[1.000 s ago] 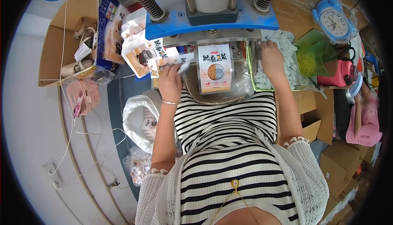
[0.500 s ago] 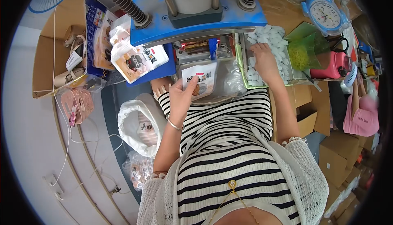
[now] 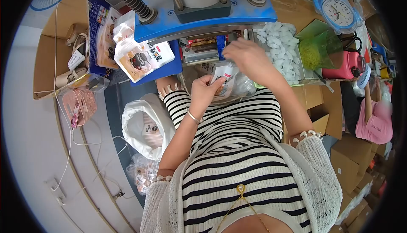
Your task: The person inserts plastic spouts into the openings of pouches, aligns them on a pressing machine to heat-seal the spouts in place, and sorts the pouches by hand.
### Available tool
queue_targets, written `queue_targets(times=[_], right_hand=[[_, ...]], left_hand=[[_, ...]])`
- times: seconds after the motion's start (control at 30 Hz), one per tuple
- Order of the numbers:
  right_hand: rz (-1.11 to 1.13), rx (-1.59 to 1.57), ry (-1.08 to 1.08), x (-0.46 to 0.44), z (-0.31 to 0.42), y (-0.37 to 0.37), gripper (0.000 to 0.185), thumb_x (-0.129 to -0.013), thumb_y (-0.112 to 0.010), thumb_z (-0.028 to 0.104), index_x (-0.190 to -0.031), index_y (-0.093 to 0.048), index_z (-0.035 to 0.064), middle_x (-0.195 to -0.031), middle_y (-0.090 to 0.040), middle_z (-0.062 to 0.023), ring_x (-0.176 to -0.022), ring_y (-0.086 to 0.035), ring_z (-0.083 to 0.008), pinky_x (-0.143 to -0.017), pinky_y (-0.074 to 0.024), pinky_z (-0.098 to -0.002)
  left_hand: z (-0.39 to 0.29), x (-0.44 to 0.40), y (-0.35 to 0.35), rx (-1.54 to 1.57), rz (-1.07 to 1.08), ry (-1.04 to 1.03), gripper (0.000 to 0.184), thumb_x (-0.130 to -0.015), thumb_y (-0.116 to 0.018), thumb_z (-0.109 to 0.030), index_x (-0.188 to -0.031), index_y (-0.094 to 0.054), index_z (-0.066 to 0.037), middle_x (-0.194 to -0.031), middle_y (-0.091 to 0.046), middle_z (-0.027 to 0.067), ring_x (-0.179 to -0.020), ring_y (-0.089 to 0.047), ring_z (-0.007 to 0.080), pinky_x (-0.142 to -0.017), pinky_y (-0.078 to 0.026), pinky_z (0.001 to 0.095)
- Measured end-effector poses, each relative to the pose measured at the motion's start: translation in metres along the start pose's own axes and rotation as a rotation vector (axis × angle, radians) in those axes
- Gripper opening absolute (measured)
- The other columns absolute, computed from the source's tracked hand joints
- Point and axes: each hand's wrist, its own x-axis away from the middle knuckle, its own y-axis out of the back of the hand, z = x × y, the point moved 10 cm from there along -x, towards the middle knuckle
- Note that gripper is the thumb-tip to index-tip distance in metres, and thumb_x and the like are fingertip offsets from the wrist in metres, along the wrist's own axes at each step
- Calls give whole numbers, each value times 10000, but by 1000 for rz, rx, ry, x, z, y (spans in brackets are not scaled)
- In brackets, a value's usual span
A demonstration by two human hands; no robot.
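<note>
My left hand [image 3: 203, 92] is closed on the edge of a white printed pouch [image 3: 226, 77], its thumb across the front, above my lap. The pouch is tilted and its upper edge bulges. My right hand [image 3: 251, 61] is at the pouch's top with its fingers bent together. What those fingers hold, if anything, is too small to make out. Beside it, on the right, a bin holds many small white pieces [image 3: 280, 48]. Under the pouch lies clear plastic [image 3: 243, 84]. To the left, a stack of similar printed pouches [image 3: 146, 61] rests on a blue surface [image 3: 171, 69].
A blue press plate [image 3: 203, 25] spans the space just beyond my hands. Left of my lap stands a white sack [image 3: 129, 112] with pouches inside. A pink bottle [image 3: 345, 65], green holder [image 3: 320, 48] and blue alarm clock [image 3: 337, 12] stand at right. Farther right sits another person [image 3: 375, 120].
My right hand has left the bin of white pieces and come leftward to the pouch's top. My left hand has shifted slightly right with the pouch, which now tilts and bulges more.
</note>
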Motion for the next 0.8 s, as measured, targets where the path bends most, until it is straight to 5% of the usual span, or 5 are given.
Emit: queue_targets(times=[0.1,0.2,0.37,0.57,0.8], right_hand=[[211,154,114,0,6,-34,124,-867,-605,77,-970,-604,7,-889,-605,-100,-766,-567,-244,-692,-462,-341],[16,-311,-260,4,-22,-34,159,-867,-618,87,-1010,-615,18,-904,-602,-91,-761,-567,-214,-698,-462,-317],[-47,-591,-588,26,-52,-46,189,-878,-624,110,-1040,-616,14,-917,-609,-84,-772,-572,-182,-710,-463,-278],[-341,-178,-504,43,-76,16,221,-867,-625,108,-1069,-615,19,-924,-620,-99,-801,-594,-199,-696,-471,-296],[-156,581,-435,43,-109,14,179,-811,-600,53,-978,-625,-6,-947,-620,-160,-868,-594,-325,-728,-480,-395]], left_hand=[[6,-1,-6,13,19,-1,241,-851,-708,-194,-888,-696,44,-723,-640,-10,-639,-510,21,-566,-423,201],[6,-1,-5,52,13,-15,227,-873,-691,-189,-913,-686,34,-802,-667,9,-684,-550,28,-605,-457,200],[2,0,-3,166,35,-24,233,-866,-694,-189,-911,-698,40,-781,-675,22,-671,-558,35,-589,-463,212],[-20,-24,22,264,-42,-9,253,-884,-676,-206,-943,-676,41,-876,-691,56,-731,-606,56,-635,-483,214],[-17,-60,35,3,-23,-12,332,-865,-690,-265,-977,-667,47,-929,-689,76,-779,-626,110,-677,-501,272]])
